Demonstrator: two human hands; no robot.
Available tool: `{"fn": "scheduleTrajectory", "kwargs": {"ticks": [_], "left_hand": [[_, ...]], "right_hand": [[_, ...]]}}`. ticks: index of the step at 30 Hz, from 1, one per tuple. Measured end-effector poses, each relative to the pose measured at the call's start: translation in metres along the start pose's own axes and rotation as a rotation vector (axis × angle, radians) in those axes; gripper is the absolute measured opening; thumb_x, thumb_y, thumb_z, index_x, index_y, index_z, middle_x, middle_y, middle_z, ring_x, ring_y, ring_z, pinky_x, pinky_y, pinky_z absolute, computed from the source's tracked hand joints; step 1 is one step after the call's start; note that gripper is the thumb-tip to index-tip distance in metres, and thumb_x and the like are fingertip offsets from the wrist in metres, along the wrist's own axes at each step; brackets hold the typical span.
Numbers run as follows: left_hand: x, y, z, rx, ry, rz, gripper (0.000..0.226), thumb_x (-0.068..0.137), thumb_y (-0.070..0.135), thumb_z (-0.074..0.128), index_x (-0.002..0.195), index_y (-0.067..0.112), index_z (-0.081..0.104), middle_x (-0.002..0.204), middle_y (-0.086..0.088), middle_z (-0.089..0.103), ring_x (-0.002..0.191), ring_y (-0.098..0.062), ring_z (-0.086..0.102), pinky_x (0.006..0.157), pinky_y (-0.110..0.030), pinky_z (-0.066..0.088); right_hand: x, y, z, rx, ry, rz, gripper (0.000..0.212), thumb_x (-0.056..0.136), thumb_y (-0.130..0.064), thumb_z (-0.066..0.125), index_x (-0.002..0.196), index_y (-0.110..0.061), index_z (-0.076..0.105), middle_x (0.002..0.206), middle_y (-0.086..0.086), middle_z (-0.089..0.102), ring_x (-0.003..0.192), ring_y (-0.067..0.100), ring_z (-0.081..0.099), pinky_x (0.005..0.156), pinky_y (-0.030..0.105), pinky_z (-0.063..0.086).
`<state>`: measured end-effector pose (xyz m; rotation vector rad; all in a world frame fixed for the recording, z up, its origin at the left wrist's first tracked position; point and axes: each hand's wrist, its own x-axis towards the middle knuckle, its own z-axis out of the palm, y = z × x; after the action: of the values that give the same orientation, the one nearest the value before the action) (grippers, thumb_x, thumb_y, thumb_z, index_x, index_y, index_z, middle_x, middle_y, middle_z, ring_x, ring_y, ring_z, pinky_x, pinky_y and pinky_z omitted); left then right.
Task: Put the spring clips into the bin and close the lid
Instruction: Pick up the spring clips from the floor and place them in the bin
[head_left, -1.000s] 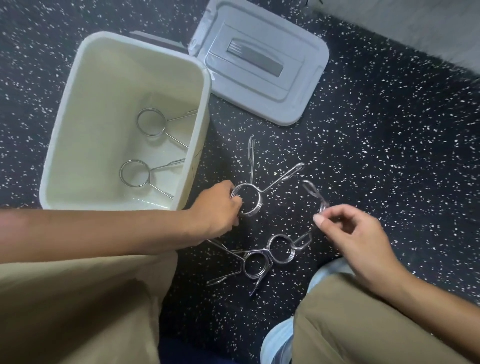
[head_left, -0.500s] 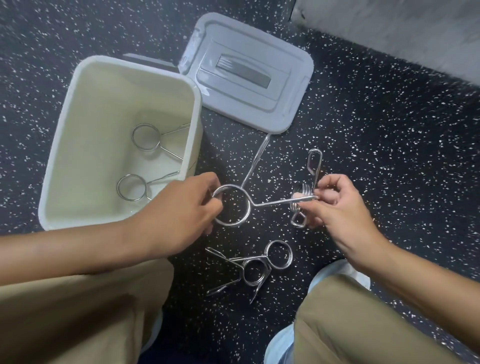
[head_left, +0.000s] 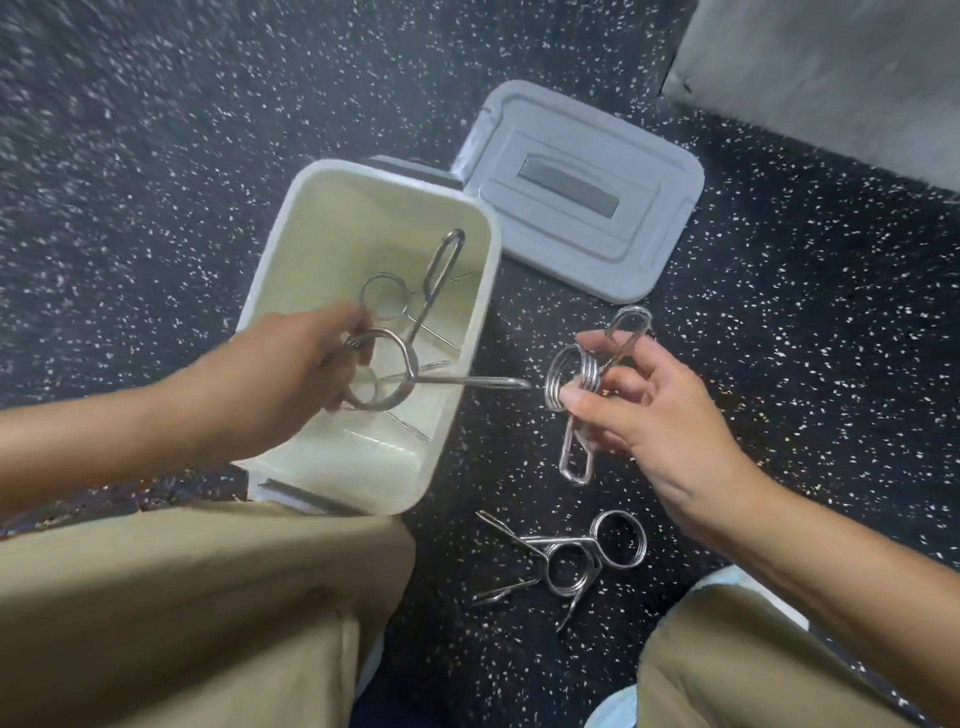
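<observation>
A cream open bin (head_left: 311, 244) stands on the dark speckled floor. My left hand (head_left: 280, 374) holds a steel spring clip (head_left: 410, 374) over the bin's opening, one handle pointing up and one sticking out past the right rim. Two clips lie on the bin's bottom (head_left: 384, 296), partly hidden by my hand. My right hand (head_left: 639, 415) grips another spring clip (head_left: 582, 395) in the air to the right of the bin. Two tangled clips (head_left: 571, 561) lie on the floor between my knees. The grey lid (head_left: 582, 192) lies flat behind the bin.
My knees in tan trousers (head_left: 182, 613) fill the bottom of the view, the left one touching the bin's near edge. A pale grey wall or block (head_left: 831, 78) rises at the top right. A light shoe (head_left: 623, 706) shows near the bottom.
My left hand has carried its clip from the floor to over the bin's opening. My right hand has lifted its clip slightly. The camera view has shifted.
</observation>
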<state>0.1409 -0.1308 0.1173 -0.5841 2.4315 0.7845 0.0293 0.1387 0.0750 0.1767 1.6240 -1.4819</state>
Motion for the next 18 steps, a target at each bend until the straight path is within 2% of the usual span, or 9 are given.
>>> {"fn": "scheduleTrajectory", "kwargs": {"ticks": [3,6,9,12,16,18], "left_hand": [[0.003,-0.025,-0.014,0.119,-0.008,-0.015,0.021,0.100,0.017,0.043,0.093,0.034,0.051,0.066,0.003,0.066,0.060,-0.020,0.060,0.054,-0.035,0.049],[0.006,-0.046,-0.021,0.267,0.001,-0.031,0.017,0.101,0.017,0.041,0.101,0.032,0.047,0.072,-0.001,0.064,0.062,-0.022,0.059,0.054,-0.033,0.046],[0.010,-0.055,-0.017,0.418,0.001,-0.064,0.014,0.099,0.016,0.040,0.106,0.028,0.043,0.079,-0.007,0.060,0.064,-0.026,0.057,0.058,-0.036,0.050],[0.015,-0.053,-0.009,0.573,-0.056,-0.104,0.022,0.093,0.006,0.041,0.111,0.020,0.040,0.082,-0.009,0.056,0.066,-0.028,0.055,0.059,-0.040,0.052],[0.023,-0.033,0.013,0.814,-0.102,-0.022,0.029,0.089,-0.005,0.043,0.114,0.011,0.041,0.068,-0.003,0.036,0.056,-0.023,0.039,0.048,-0.032,0.033],[0.029,-0.026,0.024,0.870,-0.127,0.002,0.028,0.090,-0.004,0.045,0.114,0.010,0.045,0.064,-0.002,0.031,0.064,-0.027,0.041,0.047,-0.032,0.027]], "right_hand": [[-0.005,-0.009,0.014,-0.012,-0.055,-0.039,0.045,0.083,0.004,0.074,0.119,-0.022,0.064,0.098,0.010,0.074,0.066,0.014,0.065,0.063,0.024,0.058],[-0.008,-0.014,0.025,0.003,-0.101,-0.059,0.041,0.083,0.006,0.073,0.114,-0.019,0.065,0.101,0.013,0.074,0.070,0.019,0.064,0.064,0.024,0.060],[-0.010,-0.015,0.030,0.034,-0.131,-0.085,0.031,0.083,0.011,0.070,0.106,-0.009,0.061,0.089,0.010,0.071,0.066,0.021,0.062,0.061,0.022,0.058],[-0.010,-0.013,0.034,0.029,-0.145,-0.100,0.026,0.083,0.011,0.071,0.096,-0.008,0.059,0.081,0.003,0.071,0.070,0.023,0.062,0.062,0.022,0.057],[-0.009,-0.011,0.035,-0.031,-0.162,-0.111,0.025,0.081,0.008,0.074,0.088,-0.008,0.056,0.081,0.003,0.074,0.076,0.022,0.063,0.066,0.022,0.058],[-0.007,-0.011,0.035,-0.033,-0.166,-0.113,0.022,0.080,0.009,0.073,0.085,-0.007,0.059,0.084,0.012,0.074,0.074,0.020,0.064,0.067,0.022,0.058]]}}
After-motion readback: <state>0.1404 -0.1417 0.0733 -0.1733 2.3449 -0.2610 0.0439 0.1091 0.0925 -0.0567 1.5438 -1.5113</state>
